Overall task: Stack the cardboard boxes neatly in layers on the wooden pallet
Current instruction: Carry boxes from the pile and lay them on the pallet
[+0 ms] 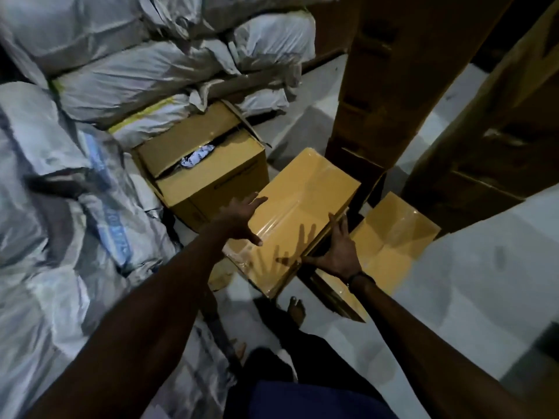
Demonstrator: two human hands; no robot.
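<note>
Behind hands, open carton [202, 164], cloth [197, 157] inside

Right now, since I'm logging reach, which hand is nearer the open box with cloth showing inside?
Left. The left hand lies on the taped box's left edge, right beside the open box. The right hand is on the taped box's far side.

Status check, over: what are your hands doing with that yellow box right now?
Both hands open: left hand and right hand flat on the taped box sides. Open box behind, another box to the right. Pallet not visible.
</note>
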